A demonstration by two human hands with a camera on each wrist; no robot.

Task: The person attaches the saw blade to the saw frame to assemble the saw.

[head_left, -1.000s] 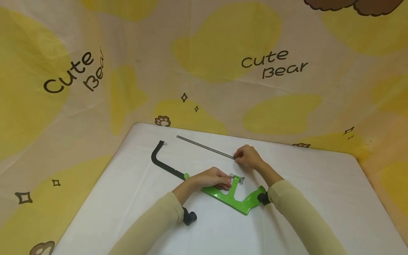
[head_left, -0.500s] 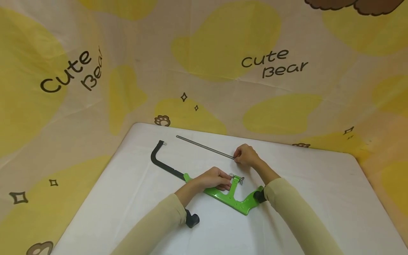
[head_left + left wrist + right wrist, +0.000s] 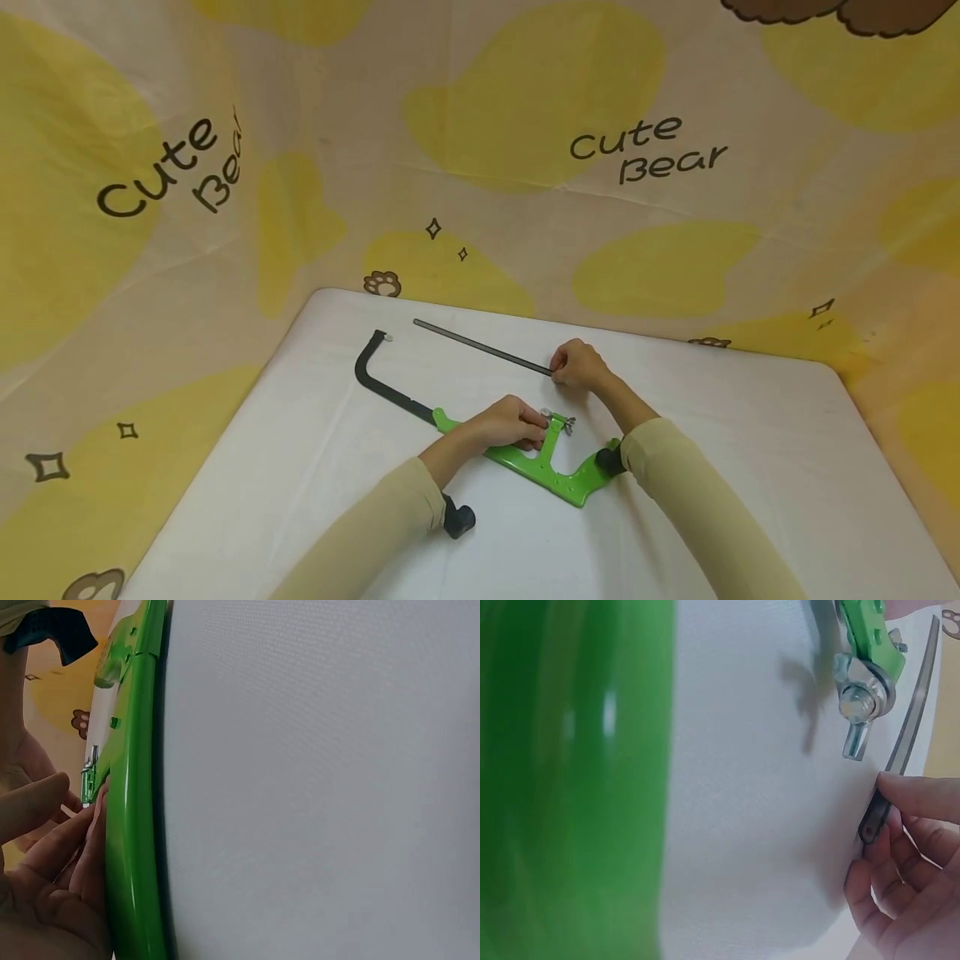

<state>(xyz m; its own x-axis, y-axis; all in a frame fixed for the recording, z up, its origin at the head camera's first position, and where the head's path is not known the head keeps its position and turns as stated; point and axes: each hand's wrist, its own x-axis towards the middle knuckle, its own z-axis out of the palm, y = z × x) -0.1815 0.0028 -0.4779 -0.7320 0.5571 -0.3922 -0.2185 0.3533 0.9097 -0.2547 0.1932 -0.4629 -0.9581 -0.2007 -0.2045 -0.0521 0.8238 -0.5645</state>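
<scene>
A green and black hacksaw frame (image 3: 517,464) lies on the white table. My left hand (image 3: 504,422) is over it, its fingertips beside the green post (image 3: 553,440). In the left wrist view the fingers (image 3: 56,851) rest against the green bar (image 3: 135,825), the thumb apart from them. My right hand (image 3: 583,365) pinches the near end of a thin grey hacksaw blade (image 3: 480,346), which lies behind the frame. In the right wrist view thumb and fingers hold the blade (image 3: 907,735) just short of its holed tip.
A wing nut (image 3: 570,426) sits on the post, seen closely as a metal wing nut (image 3: 859,705). The far end of the frame bears a small blade pin (image 3: 388,338). Black wrist cameras (image 3: 459,518) hang by both sleeves. A printed cloth wall (image 3: 480,167) borders the table.
My left hand has slid slightly right, closer to the green post. The right hand still holds the blade's end and has barely moved.
</scene>
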